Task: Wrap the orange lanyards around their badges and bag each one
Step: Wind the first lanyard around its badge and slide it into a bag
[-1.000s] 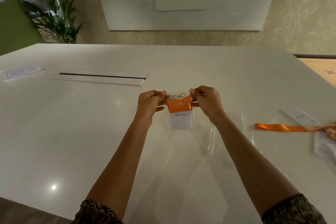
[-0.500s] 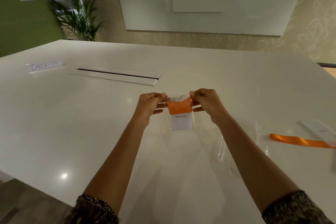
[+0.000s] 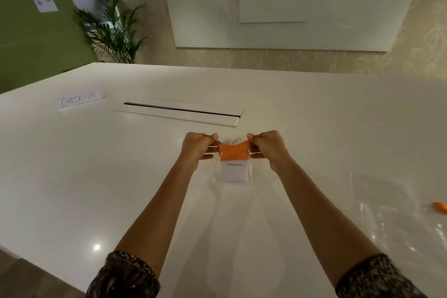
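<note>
A white badge with a printed name hangs inside a small clear plastic bag above the white table. An orange lanyard is wrapped around the badge's upper half, and a metal clip sticks out above it. My left hand pinches the bag's top left corner. My right hand pinches the top right corner. The tip of another orange lanyard shows at the right edge of the table.
Clear plastic bags lie flat on the table at the right. A long cable slot and a handwritten check-in sign sit further back on the left. A potted palm stands behind the table.
The view has swung to the left, so the second lanyard has slid almost out of sight at the right. Both hands still hold the bagged badge in the same way.
</note>
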A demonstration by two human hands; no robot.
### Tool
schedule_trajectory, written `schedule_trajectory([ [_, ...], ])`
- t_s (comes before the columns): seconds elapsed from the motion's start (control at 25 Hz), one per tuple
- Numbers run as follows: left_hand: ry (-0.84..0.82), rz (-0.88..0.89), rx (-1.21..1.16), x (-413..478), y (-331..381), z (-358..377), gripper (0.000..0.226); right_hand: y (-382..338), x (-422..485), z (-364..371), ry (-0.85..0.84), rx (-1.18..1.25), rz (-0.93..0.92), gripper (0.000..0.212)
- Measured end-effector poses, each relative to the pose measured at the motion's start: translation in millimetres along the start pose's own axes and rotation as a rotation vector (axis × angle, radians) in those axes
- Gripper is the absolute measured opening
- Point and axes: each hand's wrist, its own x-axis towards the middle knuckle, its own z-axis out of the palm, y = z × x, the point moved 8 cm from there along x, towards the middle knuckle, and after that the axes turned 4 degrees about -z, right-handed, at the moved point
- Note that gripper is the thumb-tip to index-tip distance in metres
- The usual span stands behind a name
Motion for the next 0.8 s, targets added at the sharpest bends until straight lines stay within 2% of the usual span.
schedule_trajectory([
  [0.4, -0.046, -0.029, 0.119, 116.4, -23.5, -80.2, 0.016, 25.7, 61.3, 116.9, 0.09, -0.042, 0.133, 0.024],
  [0.8, -0.037, 0.025, 0.33, 183.4, -24.5, -104.2, 0.017, 25.6, 92.5, 161.9, 0.157, -0.177, 0.17, 0.025],
])
